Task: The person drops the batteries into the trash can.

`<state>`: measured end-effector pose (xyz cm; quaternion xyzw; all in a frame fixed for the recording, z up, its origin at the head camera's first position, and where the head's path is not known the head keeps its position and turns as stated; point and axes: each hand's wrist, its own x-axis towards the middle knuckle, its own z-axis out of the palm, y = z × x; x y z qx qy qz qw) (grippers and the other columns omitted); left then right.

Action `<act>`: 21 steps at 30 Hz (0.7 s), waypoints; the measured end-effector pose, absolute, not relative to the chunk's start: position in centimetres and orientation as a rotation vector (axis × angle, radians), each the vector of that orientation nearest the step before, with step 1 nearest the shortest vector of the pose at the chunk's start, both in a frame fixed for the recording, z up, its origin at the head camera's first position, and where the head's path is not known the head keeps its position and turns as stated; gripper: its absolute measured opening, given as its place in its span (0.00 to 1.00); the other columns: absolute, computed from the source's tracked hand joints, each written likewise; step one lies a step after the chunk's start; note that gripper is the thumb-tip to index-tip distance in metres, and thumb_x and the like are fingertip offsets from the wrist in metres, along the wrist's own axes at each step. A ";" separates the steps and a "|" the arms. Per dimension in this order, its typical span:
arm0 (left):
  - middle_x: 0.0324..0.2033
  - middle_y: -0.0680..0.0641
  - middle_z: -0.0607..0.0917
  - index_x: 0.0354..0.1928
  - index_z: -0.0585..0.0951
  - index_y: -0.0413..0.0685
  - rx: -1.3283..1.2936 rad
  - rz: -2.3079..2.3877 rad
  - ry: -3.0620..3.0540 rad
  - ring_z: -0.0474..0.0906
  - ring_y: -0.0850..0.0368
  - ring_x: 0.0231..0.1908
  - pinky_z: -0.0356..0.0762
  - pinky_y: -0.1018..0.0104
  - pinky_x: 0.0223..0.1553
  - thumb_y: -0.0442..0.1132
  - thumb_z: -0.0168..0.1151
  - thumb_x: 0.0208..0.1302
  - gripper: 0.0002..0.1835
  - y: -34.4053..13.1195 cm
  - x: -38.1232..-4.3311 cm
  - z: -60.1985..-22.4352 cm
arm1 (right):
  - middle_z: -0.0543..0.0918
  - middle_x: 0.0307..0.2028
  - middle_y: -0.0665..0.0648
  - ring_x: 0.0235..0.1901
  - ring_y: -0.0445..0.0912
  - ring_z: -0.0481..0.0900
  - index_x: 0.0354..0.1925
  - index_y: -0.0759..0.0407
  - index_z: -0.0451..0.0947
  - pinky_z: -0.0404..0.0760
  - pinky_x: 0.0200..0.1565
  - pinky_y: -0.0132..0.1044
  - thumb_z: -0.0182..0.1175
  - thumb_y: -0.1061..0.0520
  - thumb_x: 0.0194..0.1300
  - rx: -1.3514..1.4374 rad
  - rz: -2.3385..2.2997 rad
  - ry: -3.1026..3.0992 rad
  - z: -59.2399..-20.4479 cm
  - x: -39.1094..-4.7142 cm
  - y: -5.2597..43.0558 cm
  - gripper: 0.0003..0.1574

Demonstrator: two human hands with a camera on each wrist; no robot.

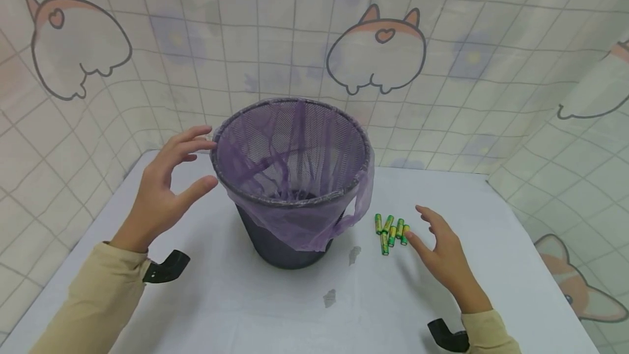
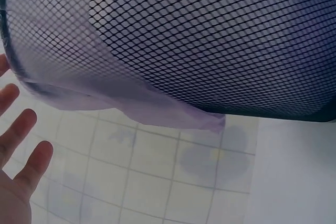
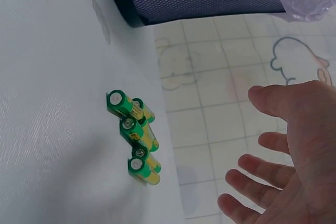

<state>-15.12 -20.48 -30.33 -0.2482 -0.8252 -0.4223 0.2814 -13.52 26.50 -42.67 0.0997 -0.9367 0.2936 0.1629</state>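
A black mesh wastebasket (image 1: 290, 253) stands upright on the table, lined with a thin purple trash bag (image 1: 295, 228) folded over its rim. My left hand (image 1: 169, 176) is at the basket's left side, fingers spread and fingertips right at the rim; in the left wrist view the fingers (image 2: 37, 163) are beside the overhanging bag. Several green and yellow batteries (image 1: 391, 232) lie in a small cluster right of the basket. Over the table just right of them is my right hand (image 1: 444, 255), thumb and fingers apart with nothing between them. The right wrist view shows the batteries (image 3: 134, 135) lying side by side.
The white table (image 1: 236, 316) has two grey patches (image 1: 330, 298) in front of the basket. Behind and on both sides hangs a checked curtain (image 1: 275, 31) with cartoon animals. Black wrist mounts (image 1: 167, 266) stick out from the sleeves.
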 end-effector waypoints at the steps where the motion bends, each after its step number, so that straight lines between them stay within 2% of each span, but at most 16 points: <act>1: 0.65 0.52 0.73 0.57 0.79 0.50 -0.668 -1.128 -2.207 0.69 0.61 0.64 0.65 0.77 0.58 0.32 0.69 0.53 0.27 -20.4 -15.2 -30.3 | 0.70 0.64 0.66 0.60 0.61 0.71 0.67 0.60 0.63 0.75 0.55 0.61 0.63 0.55 0.64 0.282 0.838 -2.673 -42.7 -13.5 26.6 0.37; 9: 0.60 0.46 0.78 0.50 0.82 0.44 -0.730 -1.159 -2.107 0.71 0.56 0.63 0.64 0.71 0.65 0.30 0.73 0.46 0.25 -19.6 -15.7 -30.1 | 0.72 0.63 0.66 0.60 0.62 0.71 0.67 0.62 0.64 0.75 0.55 0.60 0.64 0.56 0.62 0.279 0.857 -2.697 -43.1 -13.6 26.7 0.37; 21: 0.58 0.39 0.79 0.47 0.82 0.36 -0.727 -1.273 -2.015 0.71 0.51 0.63 0.64 0.68 0.66 0.33 0.72 0.51 0.20 -18.5 -15.9 -30.4 | 0.69 0.66 0.64 0.63 0.61 0.69 0.68 0.60 0.62 0.71 0.60 0.61 0.66 0.55 0.61 0.210 0.892 -2.809 -44.0 -14.1 27.2 0.41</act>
